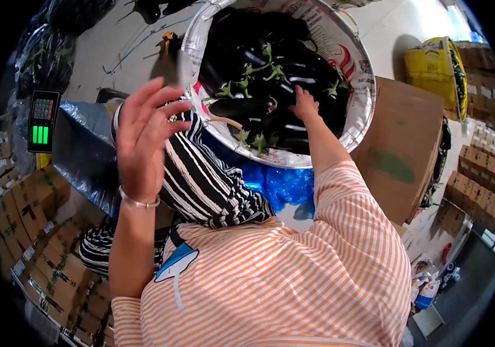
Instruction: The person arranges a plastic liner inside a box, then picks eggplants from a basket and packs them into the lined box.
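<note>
A large round basket, lined with white printed plastic, holds many dark purple eggplants with green stems. My right hand reaches into it and rests among the eggplants, its visible fingers apart; I cannot tell how firmly it touches them. Outside the basket's left rim, my left hand is raised with the fingers spread and slightly bent, holding nothing. A bracelet circles that wrist. Just above these fingertips, a pale blurred shape overlaps the rim; its kind is unclear.
A scale display with green digits stands at the left. Flattened cardboard lies right of the basket, with a yellow bag beyond it. Stacked cartons line the right, and more boxes the left. Blue plastic lies below the basket.
</note>
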Motion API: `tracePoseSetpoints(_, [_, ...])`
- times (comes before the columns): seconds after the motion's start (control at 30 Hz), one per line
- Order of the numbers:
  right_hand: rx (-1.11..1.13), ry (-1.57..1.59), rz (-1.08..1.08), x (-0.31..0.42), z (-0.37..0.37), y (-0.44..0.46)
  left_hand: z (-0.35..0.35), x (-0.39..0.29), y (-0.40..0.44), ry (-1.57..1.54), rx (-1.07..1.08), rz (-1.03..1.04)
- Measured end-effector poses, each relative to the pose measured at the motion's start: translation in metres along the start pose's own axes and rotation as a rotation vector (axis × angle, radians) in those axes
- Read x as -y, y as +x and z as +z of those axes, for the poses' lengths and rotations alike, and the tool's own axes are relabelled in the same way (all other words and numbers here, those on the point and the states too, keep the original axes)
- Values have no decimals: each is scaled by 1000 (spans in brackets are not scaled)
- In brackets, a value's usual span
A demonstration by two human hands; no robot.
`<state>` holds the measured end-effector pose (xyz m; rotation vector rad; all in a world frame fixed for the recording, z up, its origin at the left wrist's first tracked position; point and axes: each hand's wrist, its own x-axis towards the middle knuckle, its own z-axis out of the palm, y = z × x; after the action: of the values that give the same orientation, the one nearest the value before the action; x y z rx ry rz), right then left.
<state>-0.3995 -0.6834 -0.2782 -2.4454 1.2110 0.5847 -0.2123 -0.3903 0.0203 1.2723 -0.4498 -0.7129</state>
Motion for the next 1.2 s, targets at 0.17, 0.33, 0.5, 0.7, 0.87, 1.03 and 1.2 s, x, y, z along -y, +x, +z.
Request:
tracePoseSetpoints(0.17, [11,288,-302,-1,-62,8,19,32,19,-548,70,-534])
tracePoseSetpoints(0.33, [125,917,-1001,76,-220,-107,38,53,23,-746,89,-792])
tracePoseSetpoints(0.5, [-2,482,-623,28,-134,-55,24,28,25,-1077,413,-474])
tracePoseSetpoints(0.7, [315,-198,-346,-2,8,-83,-3,26,-1,-1155,337,-347])
tracePoseSetpoints(0.87, [224,-319,-498,-16,8,-84,-7,28,-15,-1043,179,-387])
tracePoseSetpoints(1.03, [42,-154,-494,-25,-41,-103,-16,33,-23,-1054,221,-345])
tracePoseSetpoints(1.2, [-101,559,-447,-49,-93,-98,-16,38,-24,-1061,254,-359])
